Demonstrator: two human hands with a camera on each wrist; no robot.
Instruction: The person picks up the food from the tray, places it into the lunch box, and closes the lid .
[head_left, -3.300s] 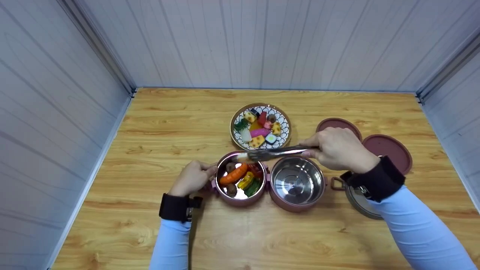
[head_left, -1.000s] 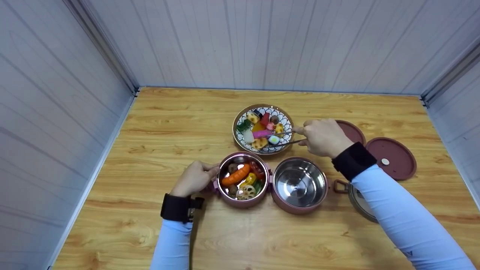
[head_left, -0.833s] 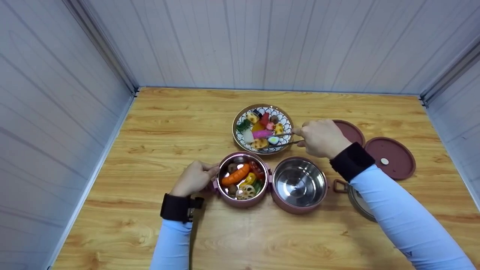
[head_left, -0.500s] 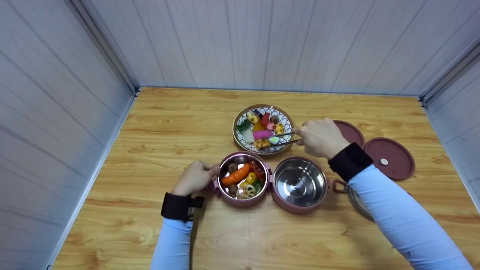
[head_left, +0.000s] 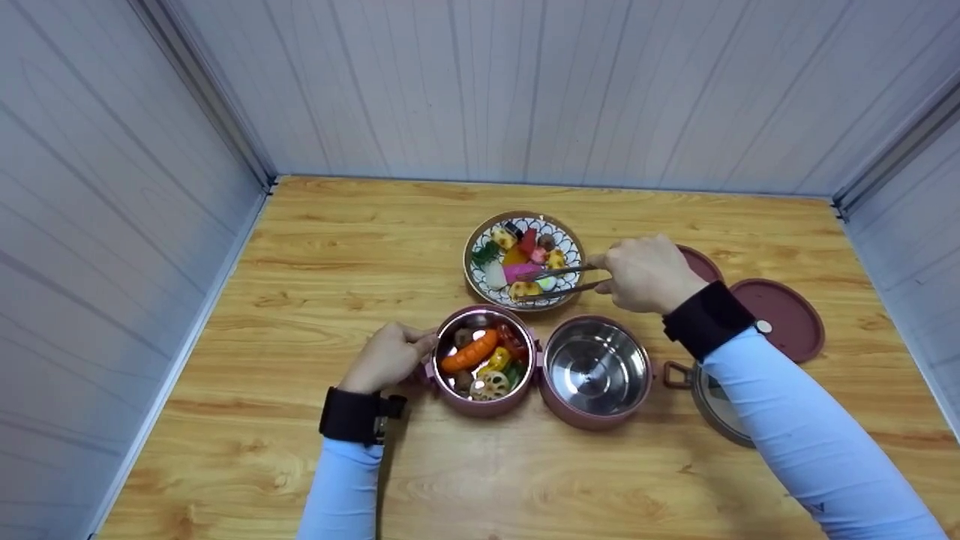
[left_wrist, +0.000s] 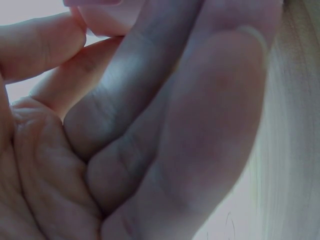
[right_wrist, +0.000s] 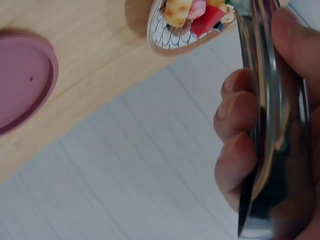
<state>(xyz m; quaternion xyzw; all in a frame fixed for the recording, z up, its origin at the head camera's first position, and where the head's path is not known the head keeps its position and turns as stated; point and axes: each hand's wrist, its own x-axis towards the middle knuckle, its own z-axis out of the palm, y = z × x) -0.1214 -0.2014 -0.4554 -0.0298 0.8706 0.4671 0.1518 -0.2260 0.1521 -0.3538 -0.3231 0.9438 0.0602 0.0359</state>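
My left hand point(head_left: 384, 357) grips the side handle of a pink steel-lined pot point(head_left: 484, 407); its curled fingers fill the left wrist view. Inside that pot lie an orange sausage-like piece point(head_left: 470, 350), a lotus root slice point(head_left: 490, 385) and several other toy foods. In my right hand point(head_left: 646, 274) are metal tongs point(right_wrist: 265, 100), their arms spread apart over a patterned plate point(head_left: 468, 268). The tong tips reach among the plate's toy foods, around a yellow spotted piece point(head_left: 524, 290) and a small white-and-green piece point(head_left: 547, 283). A magenta piece point(head_left: 517, 271) lies just beyond.
A second pink pot point(head_left: 592, 367) with a bare steel inside stands right of the first. Two maroon lids point(head_left: 784, 319) lie at the right, one partly behind the right hand. A grey round lid-like piece with a handle point(head_left: 679, 374) sits partly under the right forearm.
The tongs have gone from over the left pot back to the plate, and a lotus root slice now lies in that pot. Lately the spotted piece shifted slightly right. The left hand stays put.
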